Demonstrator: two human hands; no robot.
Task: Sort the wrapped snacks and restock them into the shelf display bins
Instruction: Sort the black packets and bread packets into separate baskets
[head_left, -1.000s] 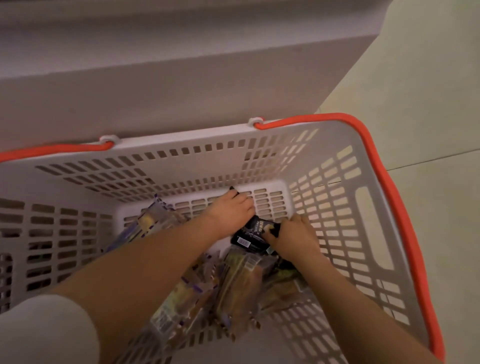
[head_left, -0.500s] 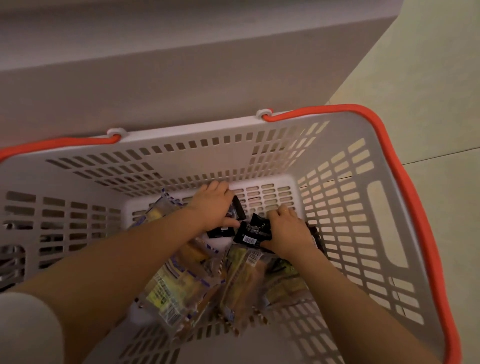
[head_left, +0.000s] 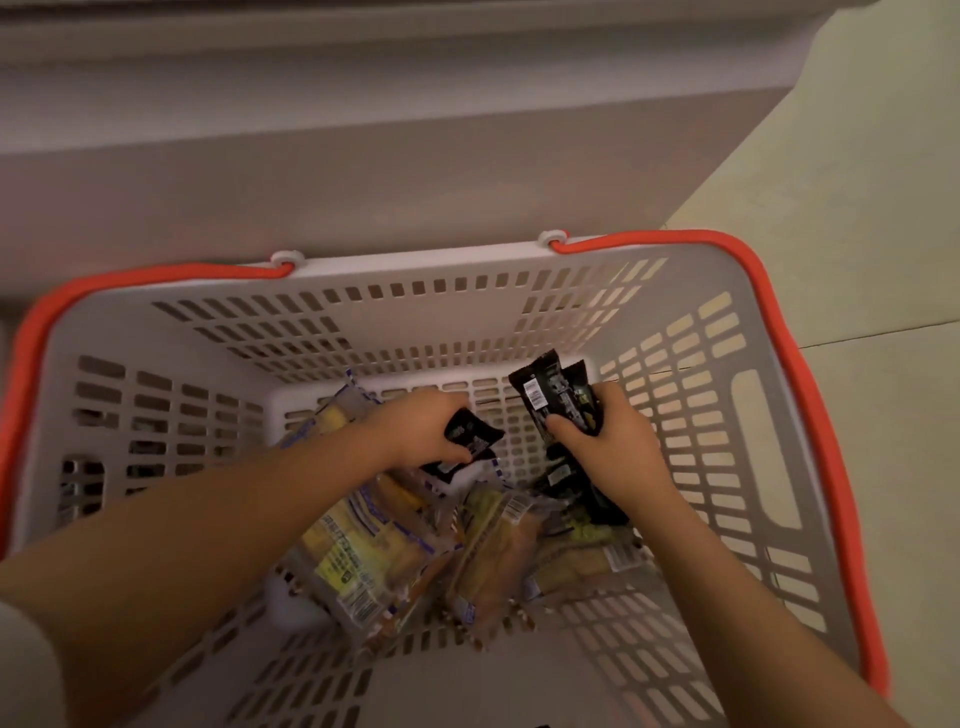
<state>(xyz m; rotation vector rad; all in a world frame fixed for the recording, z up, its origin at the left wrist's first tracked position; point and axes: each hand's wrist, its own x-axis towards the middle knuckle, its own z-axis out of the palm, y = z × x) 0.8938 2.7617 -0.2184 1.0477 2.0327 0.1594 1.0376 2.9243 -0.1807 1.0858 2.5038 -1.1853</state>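
Note:
Both arms reach down into a grey slotted shopping basket (head_left: 415, 312) with orange handles. My left hand (head_left: 421, 431) is closed around a small black snack packet (head_left: 470, 439). Over to the right, my right hand (head_left: 613, 441) grips a bunch of black wrapped snacks (head_left: 558, 400), lifted and standing upright above the basket floor. More black packets (head_left: 587, 493) lie under my right wrist. Yellow and clear wrapped pastries (head_left: 358, 556) and brownish wrapped ones (head_left: 493, 551) are piled on the basket bottom below the hands.
A grey shelf base or counter wall (head_left: 363, 156) stands directly behind the basket. Pale tiled floor (head_left: 857, 208) lies to the right, with a tile seam. The basket's orange handles (head_left: 810, 415) rest folded down along its rim.
My right hand has raised its black snacks upright and drifted right. My left hand has closed on a black packet and lifted it slightly. The view has shifted down.

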